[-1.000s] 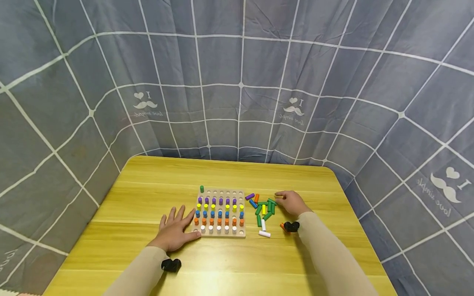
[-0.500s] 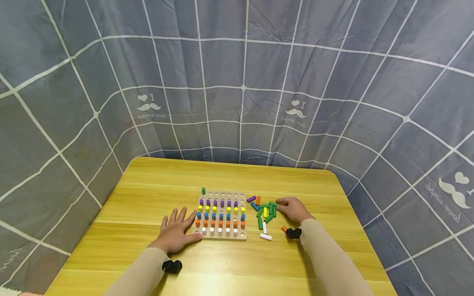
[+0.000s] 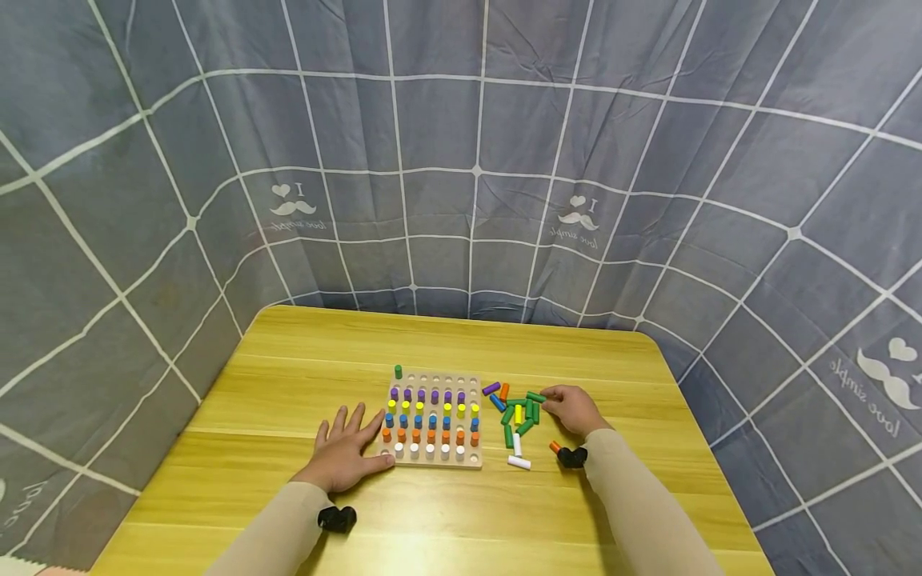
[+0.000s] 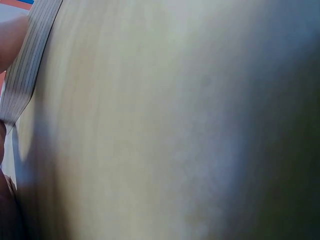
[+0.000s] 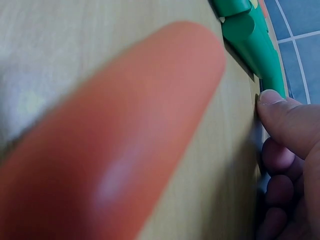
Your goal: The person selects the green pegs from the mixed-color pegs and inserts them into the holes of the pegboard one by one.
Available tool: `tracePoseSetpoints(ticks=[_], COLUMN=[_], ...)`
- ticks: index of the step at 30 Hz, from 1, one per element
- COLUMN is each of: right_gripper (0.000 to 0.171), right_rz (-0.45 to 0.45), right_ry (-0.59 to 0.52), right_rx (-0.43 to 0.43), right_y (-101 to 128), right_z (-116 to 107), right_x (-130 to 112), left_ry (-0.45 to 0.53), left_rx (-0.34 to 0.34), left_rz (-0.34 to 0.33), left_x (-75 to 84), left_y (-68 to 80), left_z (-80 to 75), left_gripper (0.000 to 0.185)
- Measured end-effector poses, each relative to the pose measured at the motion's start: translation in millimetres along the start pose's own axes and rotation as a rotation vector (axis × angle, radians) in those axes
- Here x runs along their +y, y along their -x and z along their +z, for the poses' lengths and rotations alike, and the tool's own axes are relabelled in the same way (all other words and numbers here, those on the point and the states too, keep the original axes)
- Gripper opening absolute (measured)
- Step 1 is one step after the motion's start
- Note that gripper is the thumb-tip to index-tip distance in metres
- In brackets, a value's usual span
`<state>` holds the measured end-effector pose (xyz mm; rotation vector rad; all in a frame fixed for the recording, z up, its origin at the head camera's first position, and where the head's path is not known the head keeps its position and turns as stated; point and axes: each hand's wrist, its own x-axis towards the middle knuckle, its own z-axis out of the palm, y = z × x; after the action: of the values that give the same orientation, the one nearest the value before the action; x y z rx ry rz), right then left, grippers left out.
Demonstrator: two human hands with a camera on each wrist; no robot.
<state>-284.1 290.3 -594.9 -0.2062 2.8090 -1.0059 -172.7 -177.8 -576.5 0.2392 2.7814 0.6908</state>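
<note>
On a yellow wooden table (image 3: 288,384), a person's left hand (image 3: 346,454) lies flat, fingers spread, against the near left corner of a square wooden pegboard (image 3: 435,419) filled with rows of coloured pegs. The right hand (image 3: 572,410), fingers loosely curled and holding nothing that shows, touches a green cylindrical peg (image 3: 535,398) at the edge of a loose heap just right of the board. A careless nudge could send the round pegs rolling; a short orange peg (image 3: 554,447) already lies by the wrist.
</note>
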Motion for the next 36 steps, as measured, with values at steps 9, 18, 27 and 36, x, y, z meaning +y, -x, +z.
tracePoseSetpoints(ticks=[9,18,27,36], right_gripper=[0.024,0.022,0.029,0.031], right_rz=[-0.006,0.046,0.060,-0.003], right_ry=[-0.005,-0.065,-0.116,-0.200], right_rx=[0.024,0.048,0.078,0.064], right_y=[-1,-2,-9,-23], right_z=[0,-3,-6,5], right_x=[3,-3,-31,-79], left_ry=[-0.002,-0.002,0.003,-0.010], left_rx=[0.009,0.011,0.007,0.016], left_rz=[-0.004,-0.005,-0.018,-0.008], left_x=[-4.2,-2.5,-2.1,-2.2], left_y=[-1.2,-1.9,0.2,-2.2], left_z=[3.0,2.2,1.8,1.4], left_gripper=[0.098,0.098,0.097,0.097])
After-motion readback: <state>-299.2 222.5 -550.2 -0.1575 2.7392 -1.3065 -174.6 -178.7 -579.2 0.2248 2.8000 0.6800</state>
